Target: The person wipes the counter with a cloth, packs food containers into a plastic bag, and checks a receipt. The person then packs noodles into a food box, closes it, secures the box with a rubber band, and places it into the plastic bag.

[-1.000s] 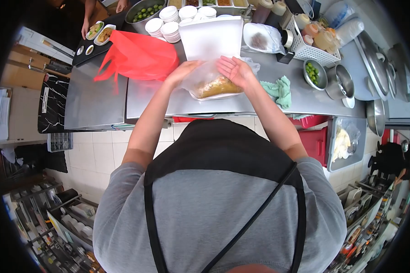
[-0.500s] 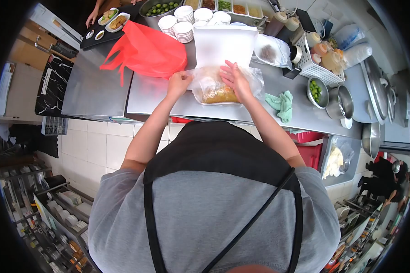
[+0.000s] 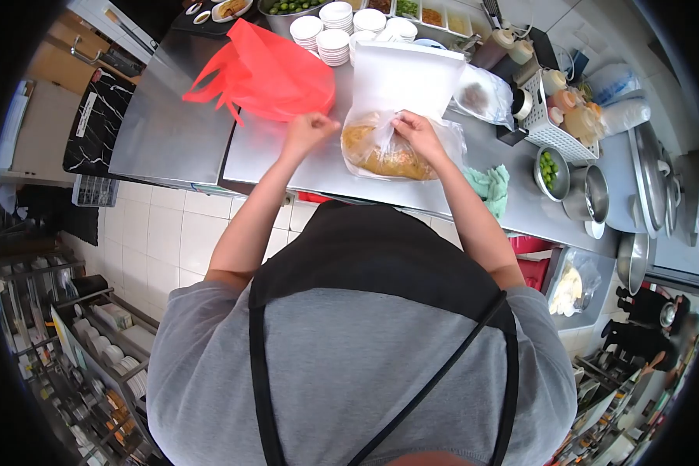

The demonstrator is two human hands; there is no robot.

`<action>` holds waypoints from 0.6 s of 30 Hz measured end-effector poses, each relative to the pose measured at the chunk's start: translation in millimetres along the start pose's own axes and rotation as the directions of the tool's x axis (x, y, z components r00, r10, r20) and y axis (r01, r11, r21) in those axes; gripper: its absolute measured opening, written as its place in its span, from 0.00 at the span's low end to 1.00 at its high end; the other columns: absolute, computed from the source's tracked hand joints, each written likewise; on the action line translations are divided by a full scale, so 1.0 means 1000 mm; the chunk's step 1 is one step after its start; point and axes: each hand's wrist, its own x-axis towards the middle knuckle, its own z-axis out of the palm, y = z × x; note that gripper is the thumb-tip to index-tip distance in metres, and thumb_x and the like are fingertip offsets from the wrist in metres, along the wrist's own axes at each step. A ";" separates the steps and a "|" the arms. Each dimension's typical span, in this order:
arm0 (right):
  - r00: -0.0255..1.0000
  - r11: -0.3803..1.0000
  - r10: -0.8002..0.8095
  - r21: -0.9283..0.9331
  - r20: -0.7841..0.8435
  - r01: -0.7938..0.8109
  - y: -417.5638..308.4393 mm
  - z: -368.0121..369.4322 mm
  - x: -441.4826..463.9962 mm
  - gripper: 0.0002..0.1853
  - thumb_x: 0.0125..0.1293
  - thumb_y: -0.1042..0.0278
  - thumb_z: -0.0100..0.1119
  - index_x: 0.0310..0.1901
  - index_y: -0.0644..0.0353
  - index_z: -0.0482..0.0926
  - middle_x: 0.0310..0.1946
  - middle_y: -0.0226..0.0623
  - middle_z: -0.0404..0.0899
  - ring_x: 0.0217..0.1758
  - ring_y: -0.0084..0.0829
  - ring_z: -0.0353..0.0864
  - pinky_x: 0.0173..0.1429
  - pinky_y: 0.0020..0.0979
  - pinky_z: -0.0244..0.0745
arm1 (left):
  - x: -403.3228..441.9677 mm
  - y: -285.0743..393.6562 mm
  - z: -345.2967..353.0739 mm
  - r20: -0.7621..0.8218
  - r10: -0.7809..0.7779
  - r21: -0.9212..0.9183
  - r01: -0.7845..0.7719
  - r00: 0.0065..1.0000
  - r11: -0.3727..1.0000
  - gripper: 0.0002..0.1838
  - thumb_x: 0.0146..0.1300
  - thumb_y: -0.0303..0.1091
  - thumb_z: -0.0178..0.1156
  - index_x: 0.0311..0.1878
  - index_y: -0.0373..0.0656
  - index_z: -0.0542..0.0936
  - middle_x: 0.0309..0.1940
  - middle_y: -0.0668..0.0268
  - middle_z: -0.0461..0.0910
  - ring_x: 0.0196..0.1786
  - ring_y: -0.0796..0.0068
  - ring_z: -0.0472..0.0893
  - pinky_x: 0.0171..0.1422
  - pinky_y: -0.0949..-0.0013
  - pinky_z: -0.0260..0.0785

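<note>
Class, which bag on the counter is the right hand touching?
The clear bag in the open white box: the right hand pinches its plastic. Others, such as the red bag and the dark-filled bag, lie apart from that hand.

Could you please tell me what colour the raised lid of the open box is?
The raised lid is white; the head view shows it best.

Smooth metal counter (image 3: 175, 124), clear plastic bag (image 3: 384, 140) (glossy), matt cloth towel (image 3: 491, 189)
</note>
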 end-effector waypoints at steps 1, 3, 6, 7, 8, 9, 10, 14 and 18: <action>0.999 0.999 -0.039 0.010 0.003 0.039 0.003 0.000 0.002 0.09 0.62 0.65 0.52 0.38 0.59 0.77 0.29 0.26 0.76 0.33 0.16 0.72 0.38 0.20 0.68 | -0.007 -0.004 0.004 0.055 -0.082 0.008 0.082 0.995 0.997 0.12 0.51 0.37 0.64 0.25 0.37 0.78 0.18 0.68 0.76 0.21 0.82 0.75 0.27 0.77 0.67; 0.997 0.997 -0.076 0.023 0.006 0.076 0.004 0.002 0.004 0.09 0.62 0.65 0.52 0.38 0.59 0.77 0.30 0.26 0.76 0.33 0.16 0.72 0.38 0.20 0.68 | -0.014 -0.019 0.018 0.104 -0.164 0.038 0.161 0.981 0.986 0.16 0.46 0.42 0.66 0.20 0.38 0.77 0.13 0.66 0.76 0.15 0.78 0.75 0.23 0.74 0.67; 0.998 0.998 -0.056 0.036 0.017 0.056 -0.001 0.002 0.000 0.09 0.61 0.65 0.52 0.38 0.60 0.77 0.30 0.26 0.76 0.33 0.16 0.72 0.38 0.21 0.68 | -0.018 -0.021 0.024 0.131 -0.150 0.132 0.133 0.980 0.982 0.12 0.47 0.37 0.64 0.20 0.38 0.77 0.13 0.65 0.76 0.16 0.78 0.76 0.23 0.74 0.67; 0.999 0.999 -0.045 0.012 0.018 0.045 -0.004 0.002 -0.001 0.09 0.61 0.65 0.51 0.38 0.60 0.77 0.30 0.26 0.76 0.33 0.16 0.72 0.38 0.21 0.68 | -0.020 -0.021 0.024 0.131 -0.151 0.129 0.135 0.980 0.982 0.12 0.47 0.37 0.64 0.20 0.38 0.77 0.13 0.65 0.76 0.16 0.78 0.76 0.23 0.74 0.67; 0.999 0.999 -0.035 -0.011 0.020 0.035 -0.006 0.003 -0.002 0.09 0.62 0.66 0.51 0.38 0.60 0.77 0.30 0.26 0.77 0.33 0.16 0.72 0.38 0.21 0.68 | -0.021 -0.021 0.022 0.123 -0.158 0.121 0.143 0.980 0.982 0.10 0.47 0.35 0.63 0.21 0.37 0.77 0.14 0.64 0.76 0.16 0.77 0.76 0.23 0.74 0.67; 0.999 0.999 -0.034 -0.011 0.024 0.035 -0.009 0.004 -0.003 0.09 0.62 0.66 0.51 0.38 0.60 0.77 0.30 0.26 0.77 0.33 0.16 0.72 0.38 0.21 0.68 | -0.022 -0.021 0.020 0.114 -0.165 0.113 0.152 0.980 0.982 0.08 0.47 0.33 0.61 0.21 0.37 0.77 0.14 0.64 0.77 0.17 0.77 0.76 0.23 0.74 0.67; 0.999 0.998 -0.050 -0.028 0.015 0.050 -0.010 0.004 -0.004 0.09 0.62 0.67 0.51 0.38 0.60 0.77 0.30 0.26 0.77 0.33 0.16 0.72 0.38 0.20 0.68 | -0.025 -0.021 0.020 0.112 -0.166 0.114 0.153 0.980 0.982 0.08 0.47 0.33 0.61 0.21 0.37 0.77 0.14 0.64 0.77 0.17 0.77 0.76 0.23 0.74 0.67; 0.998 0.997 -0.048 0.058 -0.042 0.051 -0.004 -0.001 -0.005 0.07 0.61 0.69 0.51 0.38 0.61 0.77 0.30 0.25 0.76 0.33 0.16 0.72 0.38 0.21 0.68 | -0.048 -0.010 0.022 0.028 0.046 0.142 -0.050 0.999 0.989 0.08 0.52 0.28 0.59 0.22 0.35 0.75 0.15 0.65 0.75 0.18 0.82 0.73 0.22 0.77 0.65; 0.999 0.995 -0.011 0.104 -0.038 0.014 0.010 -0.007 -0.003 0.07 0.60 0.71 0.51 0.38 0.61 0.76 0.30 0.25 0.76 0.32 0.17 0.72 0.38 0.21 0.68 | -0.057 -0.020 0.016 0.125 -0.162 0.003 0.163 0.979 0.987 0.08 0.53 0.30 0.59 0.24 0.36 0.75 0.16 0.67 0.74 0.19 0.82 0.72 0.22 0.77 0.64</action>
